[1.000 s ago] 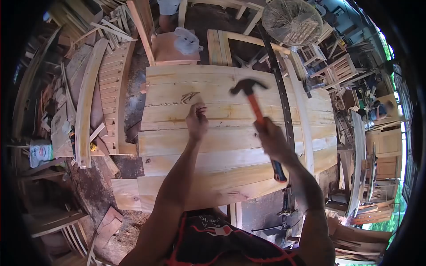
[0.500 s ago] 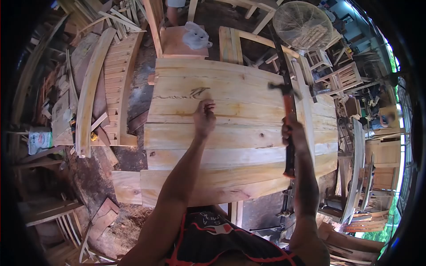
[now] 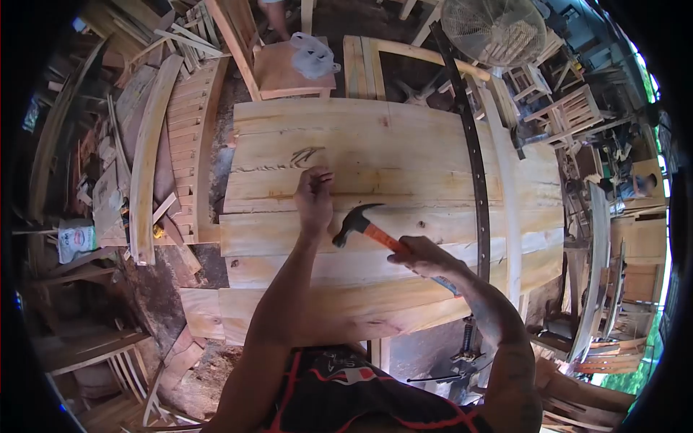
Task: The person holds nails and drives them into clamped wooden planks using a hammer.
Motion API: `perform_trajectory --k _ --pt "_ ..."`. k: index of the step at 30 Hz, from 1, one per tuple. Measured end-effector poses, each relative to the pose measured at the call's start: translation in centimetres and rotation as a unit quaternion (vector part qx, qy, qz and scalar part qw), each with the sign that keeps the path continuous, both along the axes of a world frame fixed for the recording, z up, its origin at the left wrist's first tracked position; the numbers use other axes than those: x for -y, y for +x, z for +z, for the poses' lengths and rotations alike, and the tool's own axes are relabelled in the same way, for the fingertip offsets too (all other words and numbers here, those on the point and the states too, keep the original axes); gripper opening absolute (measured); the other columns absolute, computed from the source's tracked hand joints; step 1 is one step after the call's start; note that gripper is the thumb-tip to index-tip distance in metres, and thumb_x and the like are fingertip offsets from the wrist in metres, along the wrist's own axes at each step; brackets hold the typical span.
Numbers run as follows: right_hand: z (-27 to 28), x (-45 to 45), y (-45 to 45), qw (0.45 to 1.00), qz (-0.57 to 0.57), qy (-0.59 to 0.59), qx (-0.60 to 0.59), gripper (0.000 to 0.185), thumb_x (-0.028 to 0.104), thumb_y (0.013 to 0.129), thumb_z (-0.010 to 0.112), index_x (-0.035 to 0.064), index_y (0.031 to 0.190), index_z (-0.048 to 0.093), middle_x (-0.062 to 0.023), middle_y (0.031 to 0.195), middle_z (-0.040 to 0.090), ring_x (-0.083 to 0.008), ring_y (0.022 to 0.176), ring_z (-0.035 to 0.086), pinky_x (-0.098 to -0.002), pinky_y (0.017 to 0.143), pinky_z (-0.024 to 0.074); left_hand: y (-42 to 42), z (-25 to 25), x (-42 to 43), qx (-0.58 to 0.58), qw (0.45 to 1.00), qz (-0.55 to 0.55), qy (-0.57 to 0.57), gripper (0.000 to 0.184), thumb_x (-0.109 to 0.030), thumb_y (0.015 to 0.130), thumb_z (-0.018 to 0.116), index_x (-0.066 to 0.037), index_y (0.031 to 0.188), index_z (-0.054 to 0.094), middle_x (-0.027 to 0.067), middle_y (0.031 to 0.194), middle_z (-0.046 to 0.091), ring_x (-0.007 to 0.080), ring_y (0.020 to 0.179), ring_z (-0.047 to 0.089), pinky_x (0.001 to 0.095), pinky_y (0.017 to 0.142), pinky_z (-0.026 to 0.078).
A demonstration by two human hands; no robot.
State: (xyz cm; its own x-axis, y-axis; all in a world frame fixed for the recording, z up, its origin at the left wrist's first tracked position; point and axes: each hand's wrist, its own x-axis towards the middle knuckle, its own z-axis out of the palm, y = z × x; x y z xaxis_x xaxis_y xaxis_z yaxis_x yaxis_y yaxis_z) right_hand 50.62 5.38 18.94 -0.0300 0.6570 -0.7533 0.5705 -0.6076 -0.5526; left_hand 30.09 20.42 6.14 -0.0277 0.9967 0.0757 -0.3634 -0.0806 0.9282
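In the head view my right hand [image 3: 427, 255] grips a claw hammer [image 3: 378, 233] by its orange and dark handle. The hammer head points left, over the middle of a broad panel of joined pale planks [image 3: 404, 173]. My left hand [image 3: 315, 193] is closed, fingers pinched, above the panel's left part; whatever it may hold is too small to make out. Just beyond its fingers, dark stringy strands [image 3: 308, 155] lie on the wood along a seam. A dark perforated metal bar [image 3: 476, 166] lies across the panel, right of the hammer.
A pale wood strip [image 3: 511, 216] crosses the panel's right side. Behind stand a wooden chair [image 3: 289, 76] with a plastic bag [image 3: 315, 56] and a round fan [image 3: 493, 32]. A slatted frame [image 3: 191, 144] lies left. A person's legs show at the back.
The hammer has swung down and left, from upright beside the metal bar to lying across the panel's middle near my left hand. My left hand stays closed by the strands; the view has shifted slightly.
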Motion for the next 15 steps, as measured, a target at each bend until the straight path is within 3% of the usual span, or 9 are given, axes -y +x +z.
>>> perform_trajectory --k 1,4,7,8,12,14,15 --pt "-0.5 -0.1 0.0 1.0 0.005 -0.003 -0.023 0.034 0.036 0.094 0.064 0.0035 0.096 0.057 -0.0016 0.063 0.05 -0.0123 0.046 0.05 -0.0293 0.04 0.0437 -0.1 -0.3 0.1 -0.006 1.0 -0.002 -0.001 0.031 0.014 0.089 0.036 0.003 0.108 0.057 0.0101 0.102 0.064 0.0168 0.093 0.065 0.028 0.086 0.053" --pt "-2.0 -0.6 4.7 0.956 -0.262 0.048 -0.122 0.025 0.031 0.093 0.066 0.0089 0.09 0.055 0.0027 0.063 0.045 -0.0073 0.043 0.043 -0.0263 0.036 0.0379 -0.4 -0.4 -0.6 -0.024 0.999 -0.01 0.039 0.033 0.015 0.088 0.036 0.003 0.11 0.057 0.01 0.103 0.064 0.0168 0.094 0.065 0.028 0.086 0.053" --pt "-2.8 -2.5 10.0 0.902 -0.417 0.102 -0.039 0.024 0.028 0.093 0.064 0.0119 0.088 0.047 0.0052 0.059 0.04 -0.0067 0.041 0.041 -0.0266 0.035 0.0372 -0.4 0.2 0.0 -0.024 1.0 -0.01 0.018 0.033 0.016 0.087 0.036 0.003 0.109 0.057 0.0105 0.102 0.064 0.017 0.094 0.065 0.0283 0.085 0.054" --pt "-3.3 -2.6 11.4 0.902 -0.406 0.143 -0.027 0.03 0.033 0.091 0.066 0.0132 0.084 0.044 0.0042 0.06 0.041 -0.0068 0.042 0.039 -0.0292 0.036 0.0374 -0.3 0.3 -0.1 -0.031 0.999 -0.007 0.02 0.033 0.015 0.086 0.036 0.003 0.109 0.057 0.011 0.103 0.064 0.0173 0.094 0.065 0.0285 0.085 0.054" --pt "-5.2 -2.1 10.0 0.924 -0.349 0.154 0.013 0.022 0.029 0.096 0.059 0.0107 0.089 0.048 0.002 0.059 0.042 -0.0096 0.043 0.044 -0.0297 0.036 0.0415 -0.1 -0.3 -0.3 -0.01 0.999 -0.001 0.036 0.034 0.015 0.086 0.035 0.003 0.11 0.057 0.0113 0.102 0.064 0.0177 0.093 0.065 0.0283 0.085 0.054" --pt "-4.4 -0.1 5.8 0.974 -0.204 0.081 -0.057 0.026 0.032 0.096 0.059 0.0073 0.097 0.053 -0.0015 0.061 0.047 -0.0151 0.05 0.052 -0.0316 0.037 0.0447 -0.3 -0.6 -0.9 -0.003 1.0 -0.013 0.021 0.032 0.013 0.087 0.038 0.003 0.111 0.057 0.0114 0.102 0.065 0.0182 0.094 0.065 0.0293 0.086 0.054" --pt "-1.5 -0.3 1.8 0.994 -0.104 0.036 -0.03 0.03 0.035 0.096 0.06 0.0063 0.101 0.055 -0.0032 0.064 0.051 -0.0169 0.055 0.055 -0.0329 0.041 0.0466 -0.6 -0.8 -0.8 0.002 1.0 -0.026 0.003 0.03 0.011 0.088 0.041 0.003 0.112 0.057 0.0114 0.101 0.065 0.0186 0.094 0.065 0.0303 0.086 0.054"
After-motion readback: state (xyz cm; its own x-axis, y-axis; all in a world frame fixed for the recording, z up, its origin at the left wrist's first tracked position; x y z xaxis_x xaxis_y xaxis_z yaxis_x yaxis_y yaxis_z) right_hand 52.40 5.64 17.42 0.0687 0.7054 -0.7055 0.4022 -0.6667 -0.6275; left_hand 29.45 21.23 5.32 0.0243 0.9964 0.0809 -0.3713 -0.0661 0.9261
